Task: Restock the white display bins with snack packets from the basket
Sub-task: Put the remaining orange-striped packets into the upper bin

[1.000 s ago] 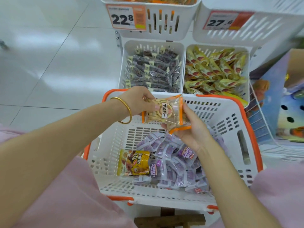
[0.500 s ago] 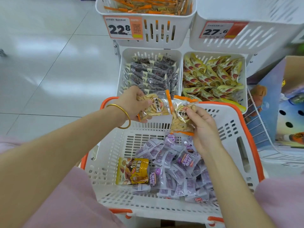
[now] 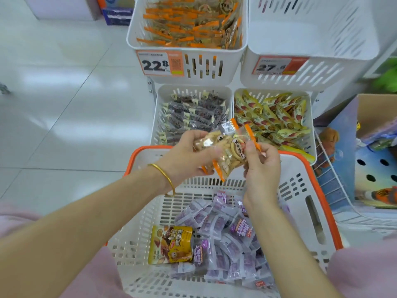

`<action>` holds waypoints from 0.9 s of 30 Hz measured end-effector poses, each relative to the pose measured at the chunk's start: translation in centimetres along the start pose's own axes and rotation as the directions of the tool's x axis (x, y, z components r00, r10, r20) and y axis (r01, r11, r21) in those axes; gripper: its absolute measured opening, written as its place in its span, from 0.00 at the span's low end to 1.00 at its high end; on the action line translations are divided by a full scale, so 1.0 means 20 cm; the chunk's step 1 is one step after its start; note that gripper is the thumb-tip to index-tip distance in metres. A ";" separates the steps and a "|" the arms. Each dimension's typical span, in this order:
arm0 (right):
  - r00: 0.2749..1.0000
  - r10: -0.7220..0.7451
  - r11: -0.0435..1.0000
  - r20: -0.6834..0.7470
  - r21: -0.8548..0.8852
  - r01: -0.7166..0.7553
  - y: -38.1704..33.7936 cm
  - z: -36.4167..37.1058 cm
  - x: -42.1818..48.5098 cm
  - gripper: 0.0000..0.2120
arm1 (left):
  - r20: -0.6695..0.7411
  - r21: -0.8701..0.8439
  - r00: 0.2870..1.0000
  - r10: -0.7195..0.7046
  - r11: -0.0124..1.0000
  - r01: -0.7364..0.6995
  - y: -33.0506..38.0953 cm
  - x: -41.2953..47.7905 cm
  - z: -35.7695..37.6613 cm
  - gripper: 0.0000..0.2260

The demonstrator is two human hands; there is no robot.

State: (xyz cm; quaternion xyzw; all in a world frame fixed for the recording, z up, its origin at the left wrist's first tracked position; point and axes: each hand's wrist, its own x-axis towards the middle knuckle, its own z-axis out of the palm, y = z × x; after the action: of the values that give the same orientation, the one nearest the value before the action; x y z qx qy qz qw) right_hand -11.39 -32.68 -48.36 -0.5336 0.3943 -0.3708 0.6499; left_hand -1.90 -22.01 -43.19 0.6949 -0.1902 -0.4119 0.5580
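Head view: left hand curls its fingers round orange-edged packets above the basket. Right hand pinches one packet's edge between thumb and forefinger.

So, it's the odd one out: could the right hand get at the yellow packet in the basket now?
Probably, once freed: the right hand pinches the orange-edged packets, but the yellow packet lies uncovered on the basket floor, nothing above it.
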 end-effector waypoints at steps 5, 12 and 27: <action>0.989 0.079 0.991 0.125 0.101 -0.092 -0.16 0.05 0.04 0.06 | -0.047 0.232 0.972 0.231 0.949 -0.214 0.05 0.04 0.01 0.23; 0.921 -0.025 0.978 0.389 -0.180 0.103 -0.52 0.05 0.33 0.16 | 0.074 0.296 0.925 0.373 0.877 -0.378 0.37 0.18 -0.15 0.18; 0.692 -0.607 0.513 0.391 -0.472 0.717 -1.13 0.75 1.26 0.13 | -0.063 0.887 0.654 0.753 0.343 -0.310 1.06 1.14 -0.47 0.23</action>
State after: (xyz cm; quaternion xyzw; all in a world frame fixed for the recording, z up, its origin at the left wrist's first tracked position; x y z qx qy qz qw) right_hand 11.33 -53.00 -27.17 -0.8479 0.1954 -0.3992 0.2890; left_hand 23.06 -39.22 -31.38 0.8366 -0.4409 0.1213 0.3017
